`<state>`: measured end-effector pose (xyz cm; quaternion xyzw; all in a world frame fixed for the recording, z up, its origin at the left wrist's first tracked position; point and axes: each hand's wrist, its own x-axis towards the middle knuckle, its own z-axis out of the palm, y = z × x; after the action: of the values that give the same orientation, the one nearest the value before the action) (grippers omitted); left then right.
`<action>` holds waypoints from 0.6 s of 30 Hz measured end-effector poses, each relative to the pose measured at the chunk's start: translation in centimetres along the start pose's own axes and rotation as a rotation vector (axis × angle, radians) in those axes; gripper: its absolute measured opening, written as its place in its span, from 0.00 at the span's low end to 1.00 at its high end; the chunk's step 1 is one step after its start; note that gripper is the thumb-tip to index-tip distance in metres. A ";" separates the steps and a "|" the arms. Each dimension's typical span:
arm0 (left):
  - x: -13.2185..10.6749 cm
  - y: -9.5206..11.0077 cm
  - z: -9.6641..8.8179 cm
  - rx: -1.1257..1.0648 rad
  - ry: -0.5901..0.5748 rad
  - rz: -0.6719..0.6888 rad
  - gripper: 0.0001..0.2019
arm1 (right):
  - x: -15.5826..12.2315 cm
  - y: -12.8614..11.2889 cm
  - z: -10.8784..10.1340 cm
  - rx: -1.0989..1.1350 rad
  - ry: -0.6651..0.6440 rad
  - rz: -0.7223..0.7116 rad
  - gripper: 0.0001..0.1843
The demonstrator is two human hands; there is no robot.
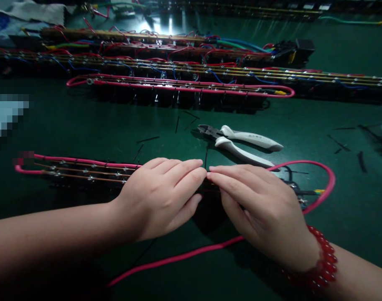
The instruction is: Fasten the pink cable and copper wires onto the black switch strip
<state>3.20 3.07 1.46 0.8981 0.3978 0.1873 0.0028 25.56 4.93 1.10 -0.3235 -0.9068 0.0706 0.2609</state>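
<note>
My left hand [166, 196] and my right hand [260, 200] meet fingertip to fingertip over the middle of a wired strip assembly [90, 171]. Each has its fingers pressed together and bent over the strip; the fingers hide what they pinch. A thin black strand [206, 156] shows just behind the touching fingertips. Red cable [84, 160] runs along the strip's far edge, loops beyond its right end, and a loose length passes below my right hand toward the front. Diagonal cutters [241, 140] with white handles lie just behind my right hand, jaws pointing left.
Behind lies a similar strip assembly with a red cable loop [178, 87], in front of longer wired strips [191, 67]. Black offcuts [147, 139] are scattered on the green tabletop [84, 121]. Cloth [37, 10] lies at the back left, and a green wire [350, 20] at the back right.
</note>
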 end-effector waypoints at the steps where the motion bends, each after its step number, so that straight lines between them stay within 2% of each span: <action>1: 0.0 0.0 0.0 0.003 0.002 0.001 0.13 | 0.0 0.0 0.1 -0.015 0.000 -0.007 0.13; 18: -0.1 0.0 0.2 0.008 0.010 0.005 0.17 | -0.1 0.1 0.3 0.020 -0.006 -0.005 0.13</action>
<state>3.18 3.05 1.21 0.8983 0.3962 0.1901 -0.0032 25.52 4.94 0.81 -0.3186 -0.9075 0.0801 0.2618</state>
